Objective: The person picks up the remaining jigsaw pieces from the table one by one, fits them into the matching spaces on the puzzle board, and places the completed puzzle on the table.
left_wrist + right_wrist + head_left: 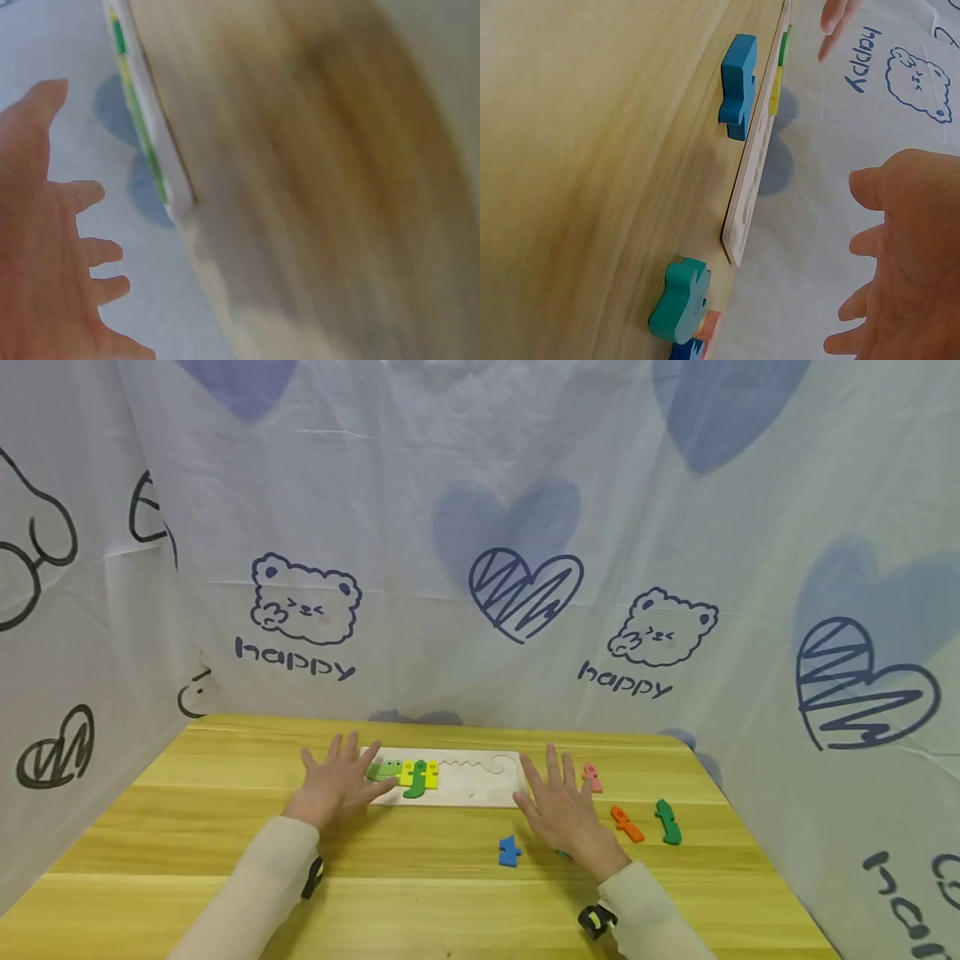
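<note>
My left hand hovers over the left end of a pale wooden puzzle board, fingers spread and nothing in it. On the other side, my right hand is held likewise with spread fingers near the board's right end, also holding nothing. A green crocodile head piece, yellow pieces and a green leg piece lie on the board's left part. Its right part shows a bare wavy outline. A blue piece lies in front of the board. The right wrist view shows a teal piece close by.
Right of the right hand lie a pink piece, an orange piece and a dark green piece on the wooden table. A white printed cloth hangs behind and beside the table.
</note>
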Available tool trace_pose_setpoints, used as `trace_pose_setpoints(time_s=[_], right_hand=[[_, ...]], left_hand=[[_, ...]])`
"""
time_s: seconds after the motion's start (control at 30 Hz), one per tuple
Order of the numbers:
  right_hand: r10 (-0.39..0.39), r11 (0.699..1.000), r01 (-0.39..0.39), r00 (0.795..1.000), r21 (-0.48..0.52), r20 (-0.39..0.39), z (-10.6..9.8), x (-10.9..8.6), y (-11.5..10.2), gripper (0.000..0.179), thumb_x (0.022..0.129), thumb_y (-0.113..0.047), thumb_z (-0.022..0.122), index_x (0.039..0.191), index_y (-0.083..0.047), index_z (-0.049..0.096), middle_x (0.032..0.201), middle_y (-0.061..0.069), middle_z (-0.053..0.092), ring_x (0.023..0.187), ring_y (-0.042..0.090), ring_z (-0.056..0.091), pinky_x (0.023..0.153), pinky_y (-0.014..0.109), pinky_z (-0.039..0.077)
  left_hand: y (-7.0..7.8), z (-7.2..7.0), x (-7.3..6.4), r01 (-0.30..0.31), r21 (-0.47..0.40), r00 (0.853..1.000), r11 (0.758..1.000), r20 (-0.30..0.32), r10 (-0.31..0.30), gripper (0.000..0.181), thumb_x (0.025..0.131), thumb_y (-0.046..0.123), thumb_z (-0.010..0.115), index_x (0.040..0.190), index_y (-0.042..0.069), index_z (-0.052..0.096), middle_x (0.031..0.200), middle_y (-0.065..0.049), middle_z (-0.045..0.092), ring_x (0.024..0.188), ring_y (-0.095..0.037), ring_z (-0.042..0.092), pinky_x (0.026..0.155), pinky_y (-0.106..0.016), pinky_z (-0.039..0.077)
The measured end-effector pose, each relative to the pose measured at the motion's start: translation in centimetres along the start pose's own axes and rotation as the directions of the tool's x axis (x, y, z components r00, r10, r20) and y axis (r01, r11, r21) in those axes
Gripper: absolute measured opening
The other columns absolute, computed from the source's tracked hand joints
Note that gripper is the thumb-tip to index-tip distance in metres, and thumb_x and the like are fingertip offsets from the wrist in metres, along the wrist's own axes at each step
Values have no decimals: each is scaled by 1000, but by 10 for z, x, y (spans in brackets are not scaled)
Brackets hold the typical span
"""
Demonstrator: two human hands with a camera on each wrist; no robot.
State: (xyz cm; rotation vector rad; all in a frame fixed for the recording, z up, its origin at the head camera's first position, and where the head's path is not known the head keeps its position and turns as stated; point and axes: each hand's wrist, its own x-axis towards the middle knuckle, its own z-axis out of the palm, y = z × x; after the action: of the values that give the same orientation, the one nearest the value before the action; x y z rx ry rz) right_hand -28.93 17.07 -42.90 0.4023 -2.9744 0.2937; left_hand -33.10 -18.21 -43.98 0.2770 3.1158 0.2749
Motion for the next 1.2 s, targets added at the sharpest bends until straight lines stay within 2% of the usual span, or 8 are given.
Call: trace_pose_setpoints(time_s=[0.13,0.3,0.5,0.63,0.8,1.03,1.2], right_hand=[[-5,1000,5,1000,3,12,-1,0,1,64,108,-44,47,164,-19,28,172,26,11,157,53,13,116,84,15],[-7,1000,7,1000,17,15,-2,0,2,64,108,-43,47,164,-19,28,172,26,10,158,53,12,117,83,16],[-7,1000,7,1000,9,9,-2,-1,4,63,109,-42,47,164,-19,28,171,27,12,157,53,14,116,84,17],[-7,1000,7,1000,13,18,0,-1,5,63,109,-42,46,165,-20,26,172,27,11,157,53,13,116,84,16],[-6,1000,6,1000,14,15,-1,-1,6,63,109,-42,47,164,-20,28,171,27,12,157,53,14,116,84,18],[-2,1000,2,1000,16,26,-3,0,8,62,109,-40,47,164,-18,29,171,28,13,157,54,14,116,84,18],[5,1000,-5,999,8,34,-7,1,11,63,109,-42,47,164,-17,29,171,28,14,156,55,17,115,83,21]], left_hand=[[-7,2,8,10,45,1000,999,25,-11,88,96,73,45,162,15,35,169,-28,21,155,-55,18,111,-90,8],[-18,2,15,-11,95,999,995,31,8,87,95,74,46,159,15,40,165,-29,29,153,-56,25,110,-90,12],[-25,1,19,-44,125,998,991,42,39,85,95,73,48,157,16,44,163,-29,35,151,-56,27,110,-90,11],[-27,2,21,-45,133,998,990,44,40,86,95,74,47,157,15,43,162,-29,36,150,-57,29,110,-90,13],[-28,2,23,-27,129,998,991,66,18,88,94,77,44,159,18,41,164,-28,34,149,-60,29,107,-91,19],[-31,-1,19,25,46,988,999,153,-32,90,93,78,47,162,20,35,166,-31,27,146,-66,25,98,-93,27],[-32,1,20,33,22,985,999,167,-36,91,92,78,49,162,21,33,164,-33,28,145,-69,25,95,-93,30]])
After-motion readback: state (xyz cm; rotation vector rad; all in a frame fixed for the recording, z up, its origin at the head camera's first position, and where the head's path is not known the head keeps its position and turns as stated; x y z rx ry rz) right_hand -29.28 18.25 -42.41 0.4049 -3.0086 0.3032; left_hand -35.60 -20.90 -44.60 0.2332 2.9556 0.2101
